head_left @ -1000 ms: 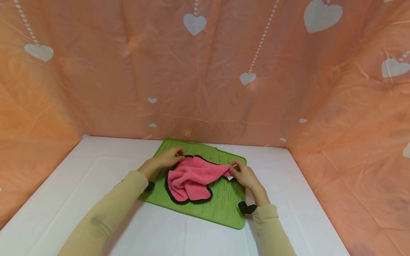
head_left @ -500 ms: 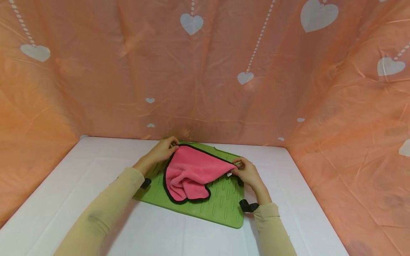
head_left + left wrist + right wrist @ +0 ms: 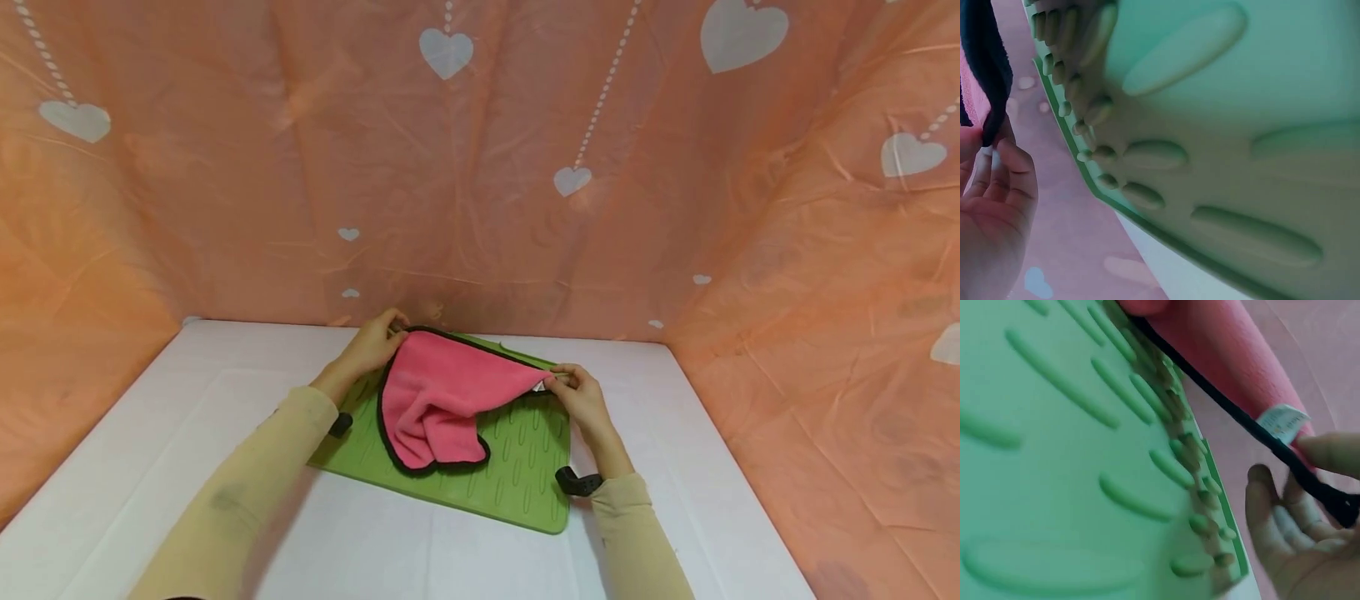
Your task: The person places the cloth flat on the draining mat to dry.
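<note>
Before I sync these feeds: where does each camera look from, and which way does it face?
Head: worn on the head, facing forward and down at the pink cloth and green mat; the left hand, right hand and sleeves show.
Left wrist: on that wrist, facing across the mat; the left hand pinches the cloth's dark edging.
Right wrist: on that wrist, facing across the mat; the right hand holds the cloth beside its white tag.
Shared: both wrist views show mat and cloth; head and right wrist share the tag.

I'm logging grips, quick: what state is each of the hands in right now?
Left hand: closed, pinching a corner of the pink cloth.
Right hand: closed, pinching the same cloth near its white tag.
</note>
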`<state>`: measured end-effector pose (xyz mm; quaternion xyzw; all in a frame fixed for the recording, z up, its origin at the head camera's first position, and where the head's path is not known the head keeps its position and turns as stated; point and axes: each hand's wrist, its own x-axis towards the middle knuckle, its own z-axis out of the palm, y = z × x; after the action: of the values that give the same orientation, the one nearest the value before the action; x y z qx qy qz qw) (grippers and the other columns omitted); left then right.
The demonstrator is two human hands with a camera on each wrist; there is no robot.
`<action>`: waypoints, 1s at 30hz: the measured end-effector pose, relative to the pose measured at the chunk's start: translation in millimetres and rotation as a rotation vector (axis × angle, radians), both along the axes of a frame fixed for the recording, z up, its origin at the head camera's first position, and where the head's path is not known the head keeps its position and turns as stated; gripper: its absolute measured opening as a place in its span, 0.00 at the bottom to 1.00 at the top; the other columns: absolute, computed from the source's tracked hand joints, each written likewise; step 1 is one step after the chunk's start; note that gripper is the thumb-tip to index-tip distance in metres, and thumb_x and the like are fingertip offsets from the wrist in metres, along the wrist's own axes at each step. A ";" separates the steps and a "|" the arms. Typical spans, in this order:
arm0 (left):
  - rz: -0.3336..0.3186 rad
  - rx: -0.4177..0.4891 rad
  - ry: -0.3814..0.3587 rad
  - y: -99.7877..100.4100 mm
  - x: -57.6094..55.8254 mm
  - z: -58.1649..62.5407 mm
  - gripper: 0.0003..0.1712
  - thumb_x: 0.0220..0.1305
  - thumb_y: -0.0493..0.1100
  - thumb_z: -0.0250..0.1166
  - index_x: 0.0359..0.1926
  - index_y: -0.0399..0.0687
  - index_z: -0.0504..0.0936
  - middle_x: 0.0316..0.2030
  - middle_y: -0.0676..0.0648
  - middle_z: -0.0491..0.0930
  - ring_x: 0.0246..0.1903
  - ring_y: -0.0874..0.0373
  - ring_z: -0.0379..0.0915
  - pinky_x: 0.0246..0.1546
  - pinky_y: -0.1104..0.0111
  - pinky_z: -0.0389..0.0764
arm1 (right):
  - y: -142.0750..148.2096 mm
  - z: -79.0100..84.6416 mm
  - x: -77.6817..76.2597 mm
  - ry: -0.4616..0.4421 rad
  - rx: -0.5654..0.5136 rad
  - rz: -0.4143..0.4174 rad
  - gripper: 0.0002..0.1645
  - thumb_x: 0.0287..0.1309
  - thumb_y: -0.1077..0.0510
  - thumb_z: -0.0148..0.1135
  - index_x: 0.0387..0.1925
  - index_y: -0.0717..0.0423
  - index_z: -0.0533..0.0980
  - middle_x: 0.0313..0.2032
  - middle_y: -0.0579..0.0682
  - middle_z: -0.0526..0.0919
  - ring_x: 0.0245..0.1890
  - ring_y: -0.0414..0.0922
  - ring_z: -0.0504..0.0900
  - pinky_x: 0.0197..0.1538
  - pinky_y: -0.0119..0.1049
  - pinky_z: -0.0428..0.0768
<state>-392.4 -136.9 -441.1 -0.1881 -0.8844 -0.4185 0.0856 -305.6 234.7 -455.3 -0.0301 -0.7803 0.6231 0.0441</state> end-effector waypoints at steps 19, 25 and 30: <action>-0.042 -0.100 0.023 -3.5 2.5 4.9 0.14 0.71 0.28 0.56 0.50 0.34 0.85 0.53 0.30 0.80 0.44 0.40 0.81 0.48 0.52 0.80 | 11.1 17.9 -16.5 0.118 0.245 -0.018 0.16 0.60 0.69 0.64 0.50 0.67 0.82 0.43 0.60 0.85 0.30 0.37 0.78 0.33 0.27 0.78; -0.086 -0.191 0.063 1.4 -1.4 7.1 0.15 0.67 0.29 0.57 0.51 0.29 0.84 0.52 0.29 0.80 0.50 0.35 0.78 0.54 0.46 0.80 | 18.0 12.5 -30.8 0.115 0.392 0.030 0.12 0.58 0.68 0.65 0.44 0.64 0.85 0.37 0.58 0.87 0.25 0.45 0.83 0.28 0.28 0.78; -0.119 -0.281 0.084 4.8 -6.2 4.7 0.16 0.64 0.29 0.61 0.52 0.27 0.84 0.52 0.28 0.80 0.55 0.32 0.76 0.58 0.46 0.77 | 20.7 8.1 -40.1 0.092 0.502 0.081 0.12 0.59 0.66 0.66 0.45 0.64 0.86 0.38 0.59 0.88 0.24 0.44 0.82 0.31 0.31 0.79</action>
<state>-398.6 -132.1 -436.3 -0.2678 -0.9172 -0.2866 0.0702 -345.7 255.4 -447.1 0.0415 -0.9082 0.4121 0.0604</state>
